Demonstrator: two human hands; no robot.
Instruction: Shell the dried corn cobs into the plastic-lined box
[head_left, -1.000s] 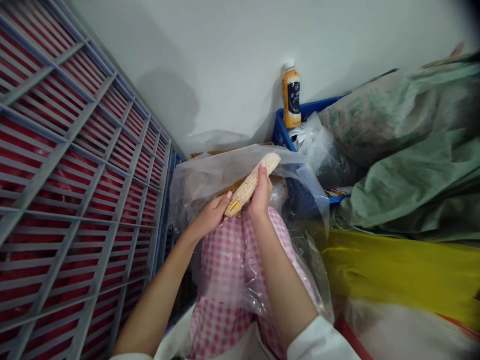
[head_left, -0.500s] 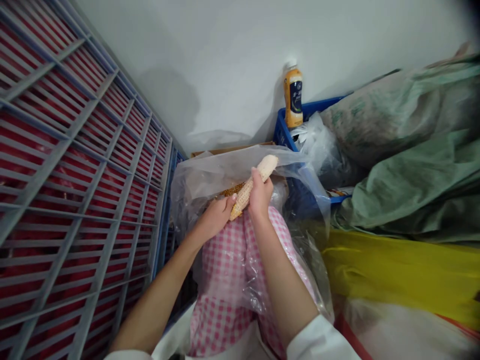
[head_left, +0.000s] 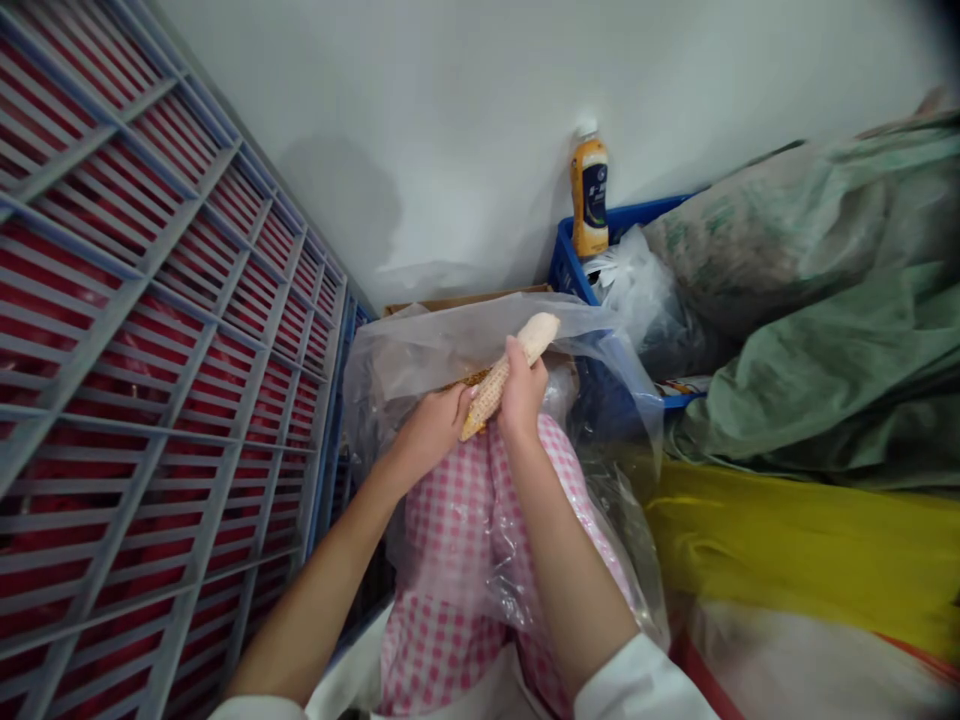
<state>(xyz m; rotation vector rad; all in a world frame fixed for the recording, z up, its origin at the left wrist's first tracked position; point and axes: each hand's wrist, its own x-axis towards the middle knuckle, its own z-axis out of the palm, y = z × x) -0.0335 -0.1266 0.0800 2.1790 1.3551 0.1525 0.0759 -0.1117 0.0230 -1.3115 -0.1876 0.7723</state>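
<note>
A pale corn cob (head_left: 489, 398), mostly bare with some yellow kernels near its lower end, slants upward to the right above my lap. My right hand (head_left: 521, 390) is wrapped round its middle, thumb along the top. At the cob's lower left end my left hand (head_left: 435, 425) presses with its thumb and curled fingers; some of those fingers are hidden. Below the cob a clear plastic bag (head_left: 405, 345) lies open, and a strip of loose golden kernels (head_left: 471, 379) shows inside it.
Stacked plastic crates (head_left: 187, 380) with red behind the slats rise along the left. A blue basket (head_left: 564, 255) at the back right holds a drink bottle (head_left: 590, 195) and plastic bags. Green-grey sacks (head_left: 840, 350) and a yellow bag (head_left: 802, 540) lie on the right. A white wall stands behind.
My left thumb has shifted slightly up along the cob's lower end. The right hand keeps its grip, and the cob stays in nearly the same place.
</note>
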